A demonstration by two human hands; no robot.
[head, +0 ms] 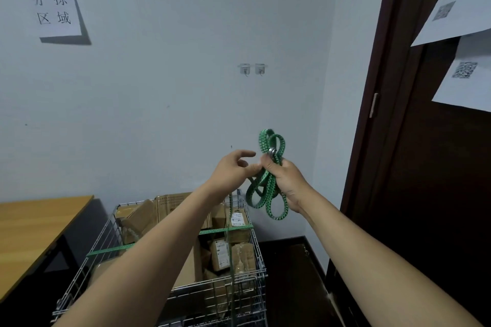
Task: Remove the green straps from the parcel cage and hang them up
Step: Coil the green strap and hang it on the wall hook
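My right hand (pixel 285 180) is closed firmly round a coiled green strap (pixel 263 141), its loops bunched so nothing trails. My left hand (pixel 231 167), at its 9 o'clock, is loosely open with fingertips at the bundle, apparently tidying it; I cannot confirm a grip. The wall hooks (pixel 259 68) at 12 o'clock are bare and well apart from both hands; I judge them the hanging point. At 6 o'clock, the parcel cage (pixel 240 297) carries two crossing straps (pixel 114 249), not yet removed.
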